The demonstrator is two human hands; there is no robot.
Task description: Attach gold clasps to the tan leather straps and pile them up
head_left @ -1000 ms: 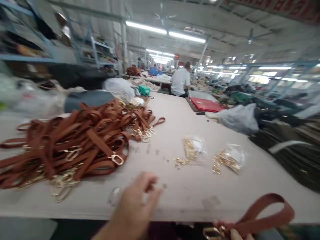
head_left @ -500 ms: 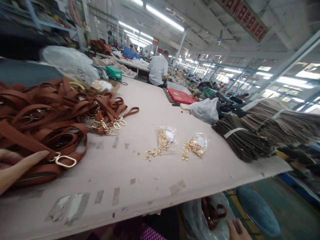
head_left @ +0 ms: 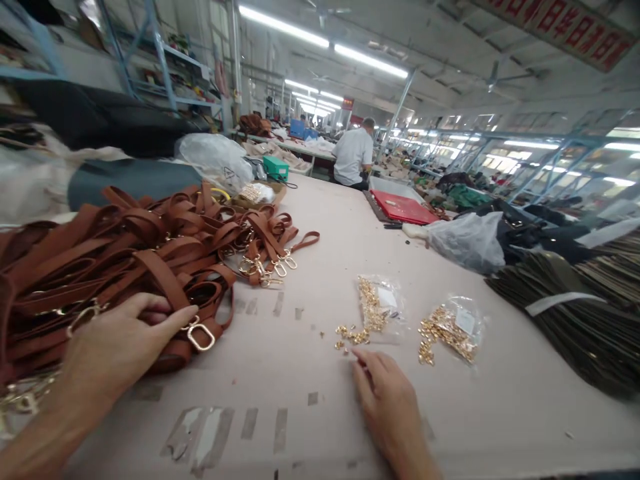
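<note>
A big heap of brown leather straps [head_left: 125,260] with gold clasps covers the left of the pale table [head_left: 340,227]. My left hand [head_left: 113,347] rests on the near edge of that heap, fingers spread over a strap beside a gold ring buckle [head_left: 200,337]. My right hand [head_left: 387,400] lies on the table with its fingertips close to loose gold fittings [head_left: 350,333] spilling from a clear bag [head_left: 377,303]. A second clear bag of gold fittings [head_left: 447,327] lies just right of it. Neither hand grips anything that I can see.
Bundles of dark flat pieces [head_left: 570,300] lie at the right edge. A grey plastic bag [head_left: 465,240], a red tray [head_left: 405,208] and a green box [head_left: 275,168] stand farther back. A person in a white shirt [head_left: 353,157] sits at the table's far end. Shelves line the left wall.
My right hand, which held a brown strap and then reached into a bag below the table edge, now lies on the table by the gold fittings. My left hand moved onto the strap heap.
</note>
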